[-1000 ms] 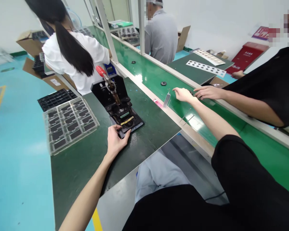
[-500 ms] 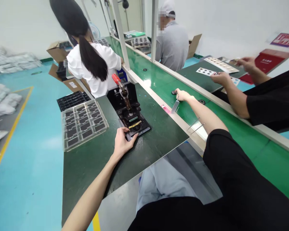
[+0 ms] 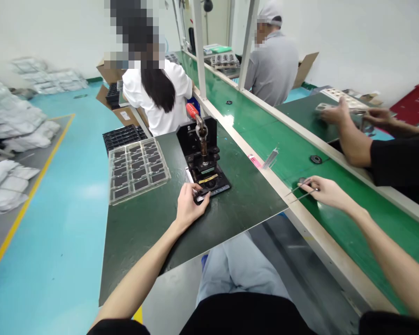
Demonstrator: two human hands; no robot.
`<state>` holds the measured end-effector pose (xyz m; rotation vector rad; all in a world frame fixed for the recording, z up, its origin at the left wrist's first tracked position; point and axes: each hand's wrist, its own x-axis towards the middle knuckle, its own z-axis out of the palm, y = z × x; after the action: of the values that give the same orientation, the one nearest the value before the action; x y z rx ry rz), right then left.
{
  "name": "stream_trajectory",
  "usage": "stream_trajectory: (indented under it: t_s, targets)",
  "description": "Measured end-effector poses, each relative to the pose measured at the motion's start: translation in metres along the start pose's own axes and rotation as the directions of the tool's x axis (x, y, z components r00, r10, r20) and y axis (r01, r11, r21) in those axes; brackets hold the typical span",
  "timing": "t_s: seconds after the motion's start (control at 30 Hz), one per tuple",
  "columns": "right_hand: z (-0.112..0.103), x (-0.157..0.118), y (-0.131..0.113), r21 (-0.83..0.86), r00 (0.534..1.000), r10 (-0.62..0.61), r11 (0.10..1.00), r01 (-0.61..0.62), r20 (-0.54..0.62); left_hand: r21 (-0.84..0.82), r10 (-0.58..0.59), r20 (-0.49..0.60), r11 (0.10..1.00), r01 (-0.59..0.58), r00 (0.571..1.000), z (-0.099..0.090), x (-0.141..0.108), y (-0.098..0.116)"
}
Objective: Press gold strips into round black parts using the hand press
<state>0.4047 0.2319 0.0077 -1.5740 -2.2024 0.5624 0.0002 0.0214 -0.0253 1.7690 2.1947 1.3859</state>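
Note:
My left hand (image 3: 191, 208) grips the near corner of the flat plate under a black toggle press (image 3: 204, 156), whose red-tipped handle (image 3: 192, 110) stands upright. My right hand (image 3: 326, 192) is out over the green conveyor belt (image 3: 338, 158), with thin metal tweezers (image 3: 295, 193) pinched in its fingers. Their tips point left toward the belt's cream edge rail (image 3: 300, 204). A small metal comb-like part (image 3: 270, 158) and a pink strip (image 3: 254, 161) lie on the belt, beyond my right hand.
The press stands on a dark green bench mat (image 3: 195, 246), beside a clear tray of dark parts (image 3: 138, 170) and a black tray (image 3: 124, 137). A co-worker's hands (image 3: 335, 114) work at the right bench. Two other people sit farther along the belt.
My right hand has come back along the belt toward me and now holds the tweezers that lay there. My left hand stays at the press. The view has turned slightly left.

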Motion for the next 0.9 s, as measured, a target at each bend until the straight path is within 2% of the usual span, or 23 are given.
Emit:
stream_trajectory:
  t_s: [0.1,0.17,0.23,0.3,0.33,0.4,0.43,0.5,0.57,0.63,0.73,0.8,0.9]
  targets:
    - [-0.02,-0.047,-0.005,0.317,0.97,0.233,0.927,-0.199,-0.074,-0.056,0.125,0.051,0.991,-0.122,0.991,0.0,-0.007,0.012]
    - [-0.023,-0.079,-0.02,0.513,0.918,0.361,0.826,-0.234,-0.164,-0.149,0.187,0.131,0.975,-0.167,0.974,0.002,-0.013,0.021]
    - [-0.011,-0.106,-0.044,0.684,0.879,0.45,0.692,-0.23,-0.159,-0.234,0.215,0.256,0.96,-0.155,0.943,0.004,-0.019,0.03]
    - [0.014,-0.126,-0.077,0.826,0.868,0.492,0.517,-0.225,-0.071,-0.318,0.239,0.393,0.941,-0.113,0.888,0.004,-0.023,0.038]
    - [0.029,-0.132,-0.096,0.877,0.878,0.479,0.429,-0.215,-0.019,-0.362,0.246,0.449,0.929,-0.076,0.859,0.004,-0.024,0.041]
    - [0.063,-0.135,-0.136,0.934,0.942,0.317,0.292,-0.205,0.108,-0.447,0.243,0.528,0.894,0.024,0.813,0.003,-0.025,0.046]
    - [0.078,-0.133,-0.155,0.945,0.961,0.224,0.245,-0.218,0.163,-0.487,0.236,0.554,0.87,0.081,0.799,0.003,-0.024,0.048]
    - [0.104,-0.125,-0.186,0.947,0.966,0.046,0.191,-0.26,0.256,-0.547,0.201,0.585,0.813,0.199,0.786,0.003,-0.022,0.048]
    - [0.122,-0.117,-0.204,0.935,0.945,-0.081,0.191,-0.299,0.318,-0.574,0.131,0.588,0.763,0.298,0.798,0.004,-0.019,0.045]
    - [0.131,-0.112,-0.208,0.922,0.93,-0.138,0.241,-0.303,0.342,-0.575,0.044,0.574,0.733,0.364,0.818,0.005,-0.016,0.04]
    - [0.133,-0.11,-0.194,0.898,0.964,-0.085,0.392,-0.198,0.25,-0.548,-0.044,0.528,0.745,0.379,0.848,0.008,-0.013,0.032]
    - [0.131,-0.109,-0.178,0.85,0.995,-0.017,0.522,-0.073,0.096,-0.48,-0.033,0.506,0.82,0.313,0.862,0.009,-0.012,0.029]
    - [0.128,-0.107,-0.154,0.734,0.997,0.032,0.679,0.034,-0.076,-0.337,0.078,0.513,0.934,0.118,0.855,0.009,-0.015,0.026]
